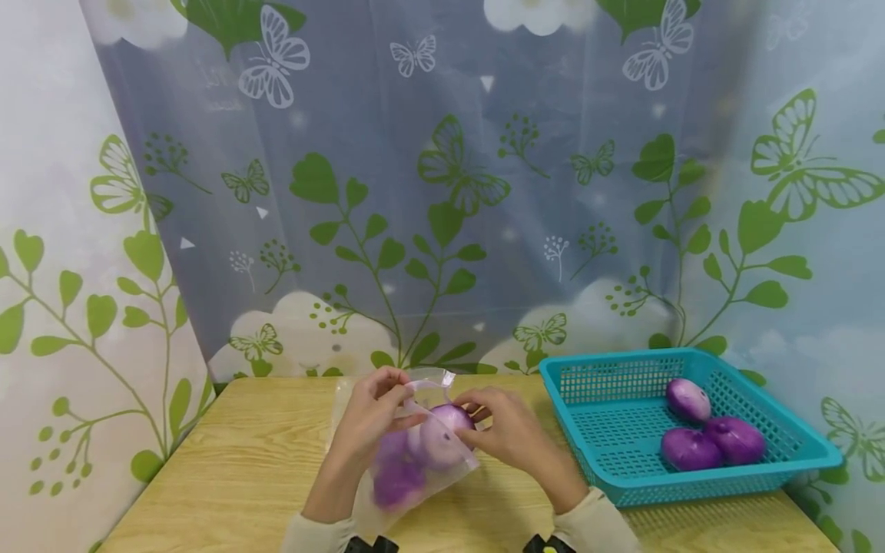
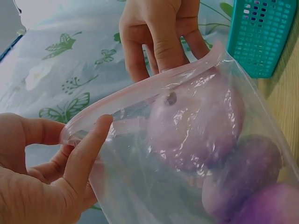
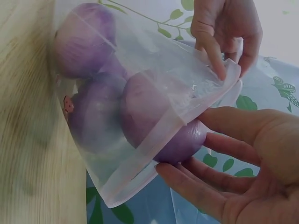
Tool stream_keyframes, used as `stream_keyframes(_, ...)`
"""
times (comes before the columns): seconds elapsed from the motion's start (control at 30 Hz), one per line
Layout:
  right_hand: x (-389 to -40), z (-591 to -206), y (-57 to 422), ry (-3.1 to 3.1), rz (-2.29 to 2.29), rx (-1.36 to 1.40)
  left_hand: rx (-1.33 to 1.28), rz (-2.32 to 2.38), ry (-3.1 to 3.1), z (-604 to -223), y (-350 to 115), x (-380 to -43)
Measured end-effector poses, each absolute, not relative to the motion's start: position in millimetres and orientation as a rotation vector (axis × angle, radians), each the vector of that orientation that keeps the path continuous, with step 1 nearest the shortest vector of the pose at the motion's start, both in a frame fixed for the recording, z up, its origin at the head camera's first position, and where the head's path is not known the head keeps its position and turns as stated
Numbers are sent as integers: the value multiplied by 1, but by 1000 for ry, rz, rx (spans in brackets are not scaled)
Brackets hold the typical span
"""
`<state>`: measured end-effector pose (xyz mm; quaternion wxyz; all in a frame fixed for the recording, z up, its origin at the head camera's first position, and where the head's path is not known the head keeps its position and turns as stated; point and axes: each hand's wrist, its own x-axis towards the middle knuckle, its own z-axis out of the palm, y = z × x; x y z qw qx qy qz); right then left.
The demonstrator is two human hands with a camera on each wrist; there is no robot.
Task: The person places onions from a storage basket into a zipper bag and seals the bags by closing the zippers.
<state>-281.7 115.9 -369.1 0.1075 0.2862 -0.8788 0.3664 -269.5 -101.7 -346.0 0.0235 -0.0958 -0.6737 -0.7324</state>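
A clear zip bag (image 2: 140,186) with a pale pink zip strip stands over the wooden table, its mouth turned up toward the hands. My left hand (image 1: 366,418) pinches one end of the bag's rim between thumb and fingers. At the mouth, my right hand (image 1: 508,430) holds a purple onion (image 3: 187,142) with thumb and fingertips. Most of that onion lies inside the bag; its near end sticks out past the zip strip. Deeper in the bag are two more purple onions, a paler one (image 3: 86,42) and a darker one (image 3: 96,114), seen through the plastic.
To the right on the wooden table (image 1: 228,461) stands a turquoise plastic basket (image 1: 588,472) with perforated walls. Three purple onions (image 1: 736,442) lie in its right part. Behind the table hangs a curtain (image 1: 359,100) printed with leaves and butterflies.
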Motion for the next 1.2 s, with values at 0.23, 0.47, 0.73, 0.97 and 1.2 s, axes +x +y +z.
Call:
stream_keyframes(0.23,-282,-372,113,-2588,1111,965,-311,-2288,-2054,-347,-103,-269)
stream_keyframes(0.47,-280,-373,111,-2621,1136,1030,-287,-2280,-2031,-349,-103,-272)
stream_keyframes(0.73,-279,-376,111,-2667,1148,1141,-259,-2285,-2012,-349,-103,-273)
stream_keyframes(0.97,-277,-374,111,-2697,1170,1220,-250,-2291,-2019,-348,-103,-273)
stream_keyframes(1.2,-276,-366,123,-2720,1105,1185,-262,-2272,-2036,-348,-104,-272)
